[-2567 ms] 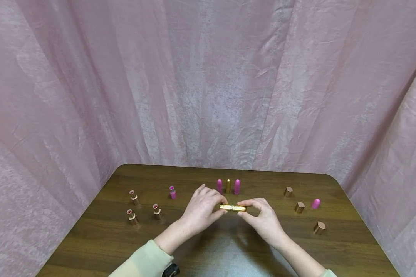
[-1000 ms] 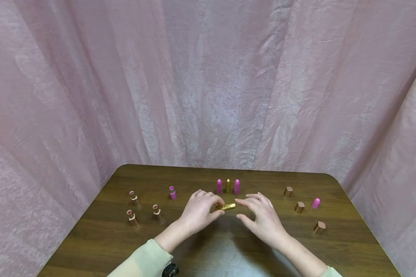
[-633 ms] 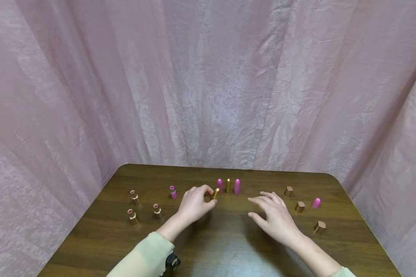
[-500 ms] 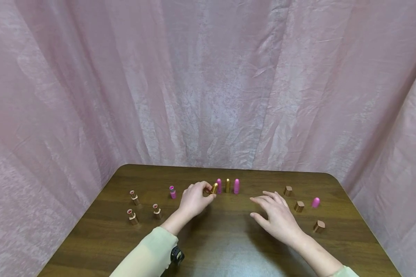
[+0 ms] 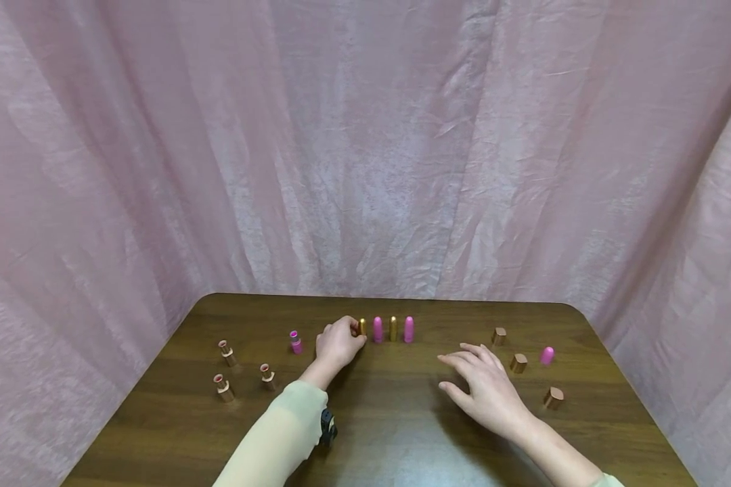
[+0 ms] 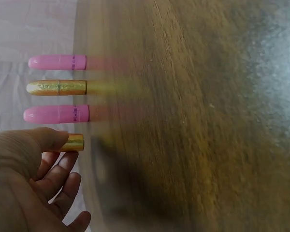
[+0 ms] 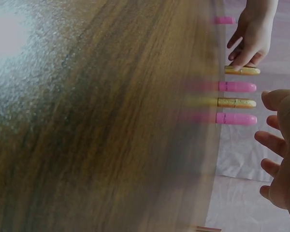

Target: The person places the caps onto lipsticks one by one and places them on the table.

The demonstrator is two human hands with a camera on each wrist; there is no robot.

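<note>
My left hand pinches a closed gold lipstick between thumb and fingers. It stands upright at the left end of a row. In the left wrist view, the thumb covers the upper part of this gold lipstick. Beside it stand a pink lipstick, a second gold lipstick and another pink lipstick, all closed and upright. My right hand hovers over the table to the right of the row, fingers spread and relaxed, holding nothing.
On the left of the wooden table stand rose-gold lipstick bases and a pink base, all uncapped. To the right are rose-gold caps and a pink cap. A pink curtain hangs behind.
Both hands held the gold lipstick sideways; the right hand let go and drew right. My left hand turned it upright and carried it away from me to the row's left end.
</note>
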